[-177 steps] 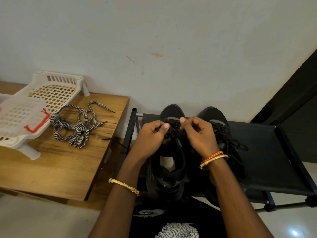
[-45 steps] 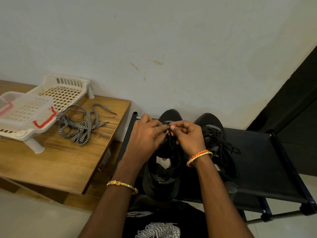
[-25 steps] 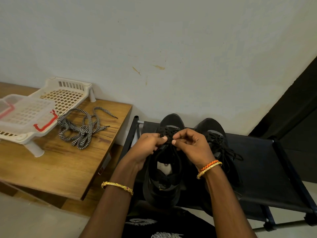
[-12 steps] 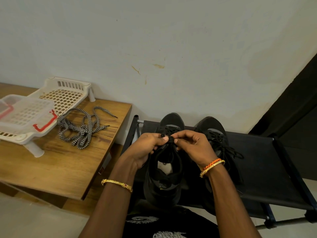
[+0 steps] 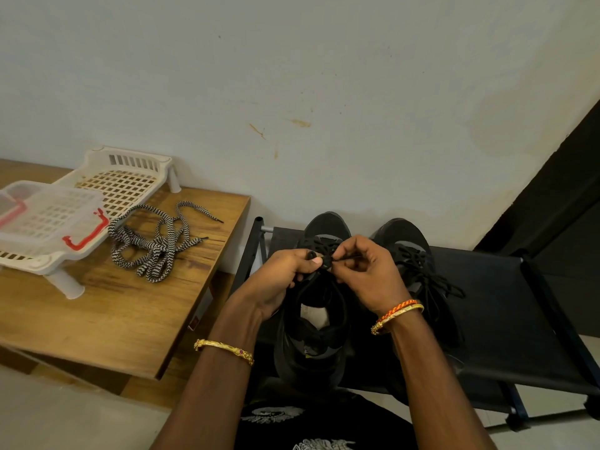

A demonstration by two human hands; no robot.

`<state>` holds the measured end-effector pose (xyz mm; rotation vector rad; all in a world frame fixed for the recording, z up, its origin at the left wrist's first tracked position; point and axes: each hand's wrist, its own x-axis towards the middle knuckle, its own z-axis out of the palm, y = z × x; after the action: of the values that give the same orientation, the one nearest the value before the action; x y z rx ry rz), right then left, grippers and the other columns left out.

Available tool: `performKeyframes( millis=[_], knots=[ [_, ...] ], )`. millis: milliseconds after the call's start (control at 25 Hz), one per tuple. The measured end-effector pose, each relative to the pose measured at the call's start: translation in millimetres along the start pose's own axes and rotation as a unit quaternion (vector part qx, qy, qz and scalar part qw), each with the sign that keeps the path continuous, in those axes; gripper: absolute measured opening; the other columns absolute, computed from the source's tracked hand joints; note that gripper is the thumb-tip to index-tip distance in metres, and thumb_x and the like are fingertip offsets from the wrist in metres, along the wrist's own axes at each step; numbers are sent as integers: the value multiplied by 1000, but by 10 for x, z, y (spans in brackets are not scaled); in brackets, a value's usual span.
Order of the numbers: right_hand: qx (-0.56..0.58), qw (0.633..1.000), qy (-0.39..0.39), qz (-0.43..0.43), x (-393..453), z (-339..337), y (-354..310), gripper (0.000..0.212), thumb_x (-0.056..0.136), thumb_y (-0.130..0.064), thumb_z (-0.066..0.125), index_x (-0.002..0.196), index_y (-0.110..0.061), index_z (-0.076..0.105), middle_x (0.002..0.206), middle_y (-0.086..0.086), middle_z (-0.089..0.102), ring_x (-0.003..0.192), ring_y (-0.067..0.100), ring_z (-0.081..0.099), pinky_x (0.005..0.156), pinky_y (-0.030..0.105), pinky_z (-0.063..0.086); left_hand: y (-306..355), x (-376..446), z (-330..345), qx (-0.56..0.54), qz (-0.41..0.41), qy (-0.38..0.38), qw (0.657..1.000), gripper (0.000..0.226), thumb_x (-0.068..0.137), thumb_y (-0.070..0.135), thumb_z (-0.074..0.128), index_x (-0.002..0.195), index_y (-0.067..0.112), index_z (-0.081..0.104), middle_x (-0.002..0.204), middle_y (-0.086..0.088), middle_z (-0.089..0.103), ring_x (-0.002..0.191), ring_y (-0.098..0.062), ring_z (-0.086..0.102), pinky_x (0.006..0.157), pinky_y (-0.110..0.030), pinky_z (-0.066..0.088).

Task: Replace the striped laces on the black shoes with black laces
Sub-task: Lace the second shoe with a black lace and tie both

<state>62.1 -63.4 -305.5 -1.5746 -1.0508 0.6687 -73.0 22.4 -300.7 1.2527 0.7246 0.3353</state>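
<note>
Two black shoes stand side by side on a black fabric rack (image 5: pixel 506 319), toes toward the wall. Over the left shoe (image 5: pixel 316 336), my left hand (image 5: pixel 279 280) and my right hand (image 5: pixel 367 274) meet at its upper eyelets, each pinching a strand of the black lace (image 5: pixel 324 259). The right shoe (image 5: pixel 409 241) carries a black lace whose loose ends (image 5: pixel 444 287) trail to the right. The striped black-and-white laces (image 5: pixel 156 245) lie in a heap on the wooden table (image 5: pixel 113 313) to the left.
A white plastic basket tray (image 5: pixel 126 177) stands on legs at the table's back, with a clear lidded box with red clips (image 5: pixel 48 216) on it. A pale wall rises close behind. Pale floor shows below the table and the rack.
Both hands have stayed on the left shoe's lace. Over the last second the fingertips moved closer together at the upper eyelets. The view has shifted only slightly.
</note>
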Motion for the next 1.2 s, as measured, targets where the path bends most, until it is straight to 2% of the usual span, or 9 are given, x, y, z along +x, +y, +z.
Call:
performKeyframes(
  millis=[120,320,440,560,680,840,1000,1080,1200],
  knots=[
    [-14,1000,3,0,-11,9,1,25,82,6,63,75,-18,61,66,6,60,60,15,57,65,31,54,7,-4,22,-47,-15,-8,999,26,93,9,49,81,13,71,73,-1,65,65,-8,61,58,-17,47],
    [43,998,-22,26,-31,-49,-9,15,81,-1,69,82,-16,69,73,4,68,61,5,63,63,16,53,-9,25,-10,-38,-26,14,999,21,94,12,52,105,0,66,86,-10,65,78,-16,62,66,-23,50],
    [77,996,-2,47,-27,-54,-6,12,79,0,71,79,-12,70,72,5,69,60,8,65,62,18,55,14,0,-3,-48,-35,20,998,19,91,14,57,102,5,69,73,-2,62,64,-9,59,54,-17,47],
    [158,982,11,104,-20,-51,-16,6,74,-4,75,77,-9,72,75,0,73,68,8,69,61,16,54,26,-22,0,-46,-31,15,998,24,90,13,57,108,6,69,91,-8,70,78,-13,66,62,-19,51],
    [149,982,-7,113,-24,-60,-12,4,73,-8,76,74,-9,73,68,-2,72,66,5,68,60,13,51,25,-43,-5,-40,-26,8,999,25,92,13,53,111,8,68,102,-10,71,89,-16,67,71,-22,51],
    [144,986,-1,89,-27,-46,-33,10,71,-1,76,67,-10,72,66,-6,71,72,-3,67,62,9,50,16,-22,4,-25,-19,10,999,23,95,13,49,104,10,69,93,-8,66,89,-18,61,73,-25,48],
    [190,973,11,133,-30,-38,-46,12,74,1,73,67,-9,70,64,-4,70,67,4,68,61,15,53,36,-28,14,-24,-27,19,999,17,92,16,54,92,13,71,71,2,61,68,-9,58,59,-18,47],
    [182,970,2,160,-29,-55,-55,12,81,0,68,71,-6,67,66,1,67,69,13,66,66,23,55,34,-35,4,-56,-36,31,997,18,92,14,55,98,10,71,77,1,69,70,-8,66,59,-18,50],
    [221,953,30,207,-22,-92,-56,18,88,6,57,71,0,59,77,6,60,79,15,61,75,26,56,17,-34,-20,-82,-69,93,990,20,93,12,52,103,11,70,82,0,71,75,-9,63,63,-20,46]
  ],
)
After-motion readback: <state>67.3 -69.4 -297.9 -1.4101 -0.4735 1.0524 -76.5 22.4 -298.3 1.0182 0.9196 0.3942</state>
